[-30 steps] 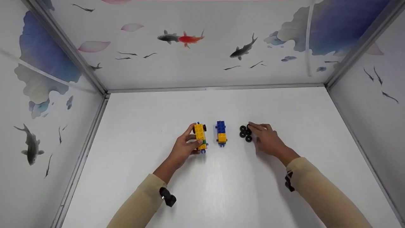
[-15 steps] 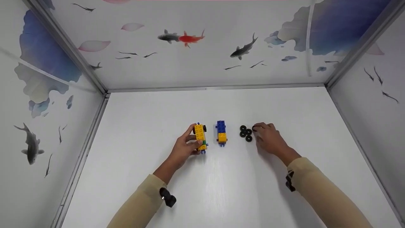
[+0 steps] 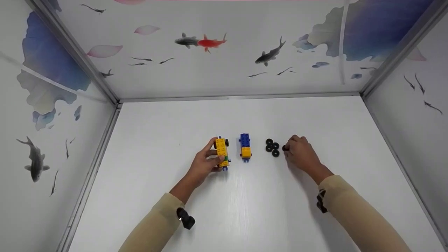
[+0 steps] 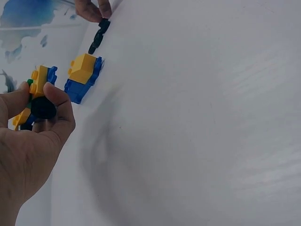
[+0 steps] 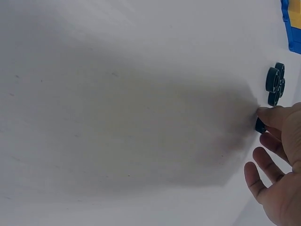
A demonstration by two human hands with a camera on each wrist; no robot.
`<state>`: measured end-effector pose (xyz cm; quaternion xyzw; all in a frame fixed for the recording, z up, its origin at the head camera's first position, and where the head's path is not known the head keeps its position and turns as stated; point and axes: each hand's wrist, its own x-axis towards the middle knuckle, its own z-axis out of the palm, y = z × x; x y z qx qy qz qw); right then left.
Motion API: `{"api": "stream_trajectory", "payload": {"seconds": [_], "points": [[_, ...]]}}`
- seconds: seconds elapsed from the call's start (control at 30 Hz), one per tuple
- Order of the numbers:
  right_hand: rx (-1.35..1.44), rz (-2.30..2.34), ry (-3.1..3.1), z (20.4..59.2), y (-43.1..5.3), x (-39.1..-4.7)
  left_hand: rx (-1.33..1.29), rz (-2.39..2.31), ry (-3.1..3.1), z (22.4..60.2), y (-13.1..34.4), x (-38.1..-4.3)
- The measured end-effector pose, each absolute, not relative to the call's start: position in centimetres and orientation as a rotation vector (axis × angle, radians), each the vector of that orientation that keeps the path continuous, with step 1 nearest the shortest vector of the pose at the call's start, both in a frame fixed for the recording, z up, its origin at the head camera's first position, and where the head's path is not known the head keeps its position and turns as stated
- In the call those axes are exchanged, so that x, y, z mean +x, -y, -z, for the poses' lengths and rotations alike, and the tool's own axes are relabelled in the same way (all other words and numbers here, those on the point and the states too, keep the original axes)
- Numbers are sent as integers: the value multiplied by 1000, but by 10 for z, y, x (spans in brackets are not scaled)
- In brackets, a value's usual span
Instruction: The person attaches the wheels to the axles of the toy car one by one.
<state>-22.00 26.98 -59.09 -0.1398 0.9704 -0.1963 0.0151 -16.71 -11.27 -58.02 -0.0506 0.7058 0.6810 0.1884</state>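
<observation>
Nearest, at the bottom edge, two beige sleeves, each with a small black camera attached. Beyond, left hand gripping a yellow toy car — long side toward the right, black wheels fitted at its far end. Well apart, right hand pinching a single black wheel, just above or touching the white table — cannot tell which. Between both hands, on the tabletop, a blue and yellow car, untouched. Near the right hand, four loose wheels in a cluster. Farthest, a white wall decorated with fish.
</observation>
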Motion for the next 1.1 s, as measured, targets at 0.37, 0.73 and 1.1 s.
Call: {"api": "stream_trajectory", "payload": {"seconds": [0.37, 0.73, 1.1], "points": [[-382, 698, -3010, 587, -272, -218, -148, -1908, -1991, 580, 111, -167], [-517, 723, -3043, 580, -270, -216, -137, -1914, -1967, 581, 111, -168], [-566, 758, -3034, 572, -252, -215, -147, -1908, -1967, 582, 110, -167]]}}
